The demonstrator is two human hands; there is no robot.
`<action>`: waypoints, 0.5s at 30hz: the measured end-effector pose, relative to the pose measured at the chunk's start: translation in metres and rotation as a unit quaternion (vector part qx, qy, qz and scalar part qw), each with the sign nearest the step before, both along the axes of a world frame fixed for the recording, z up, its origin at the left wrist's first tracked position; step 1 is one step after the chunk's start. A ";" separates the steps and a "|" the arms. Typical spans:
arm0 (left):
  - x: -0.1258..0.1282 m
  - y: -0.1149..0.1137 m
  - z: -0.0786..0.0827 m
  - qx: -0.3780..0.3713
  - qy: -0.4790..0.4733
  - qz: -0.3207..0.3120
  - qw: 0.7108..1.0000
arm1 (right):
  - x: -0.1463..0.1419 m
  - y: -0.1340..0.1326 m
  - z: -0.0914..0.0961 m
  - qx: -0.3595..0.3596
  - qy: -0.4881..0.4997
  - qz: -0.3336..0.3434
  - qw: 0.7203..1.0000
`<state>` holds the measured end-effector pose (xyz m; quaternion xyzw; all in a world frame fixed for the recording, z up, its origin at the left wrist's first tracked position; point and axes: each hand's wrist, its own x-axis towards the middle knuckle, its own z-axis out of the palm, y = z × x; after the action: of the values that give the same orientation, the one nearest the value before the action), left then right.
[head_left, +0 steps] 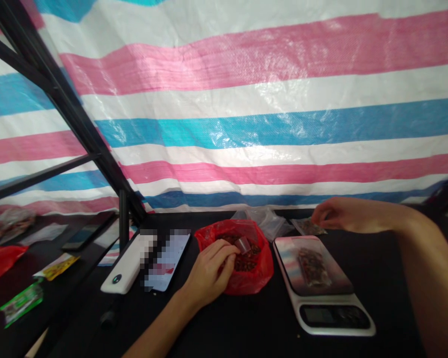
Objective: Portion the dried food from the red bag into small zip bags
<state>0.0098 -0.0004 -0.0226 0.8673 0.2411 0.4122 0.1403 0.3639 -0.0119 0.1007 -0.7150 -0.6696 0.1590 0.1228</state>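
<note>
An open red plastic bag of dark brown bits lies on the black table. My left hand rests at its near edge, fingers pinched on a small clear scoop over the contents. To the right stands a white kitchen scale with a small filled clear packet on its platform. My right hand reaches behind the scale, fingers closed on another small packet lying on the table.
A white power bank and a phone lie left of the red bag. Clear bags sit behind it. A black metal frame stands at left, with packets and another red bag beyond. A striped tarp hangs behind.
</note>
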 end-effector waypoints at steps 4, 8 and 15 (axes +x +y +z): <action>0.002 -0.001 0.000 0.006 -0.005 -0.001 1.000 | -0.001 -0.001 0.002 -0.122 0.031 0.098 0.987; 0.002 -0.002 0.000 0.020 -0.013 -0.002 1.000 | -0.002 0.000 0.001 -0.154 0.023 0.133 0.979; 0.001 -0.003 0.000 0.031 -0.011 0.009 0.999 | -0.004 0.002 -0.004 -0.151 0.024 0.137 0.979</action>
<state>0.0106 -0.0036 -0.0228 0.8644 0.2345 0.4303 0.1126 0.3602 -0.0104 0.0965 -0.6227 -0.7265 0.2906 0.0064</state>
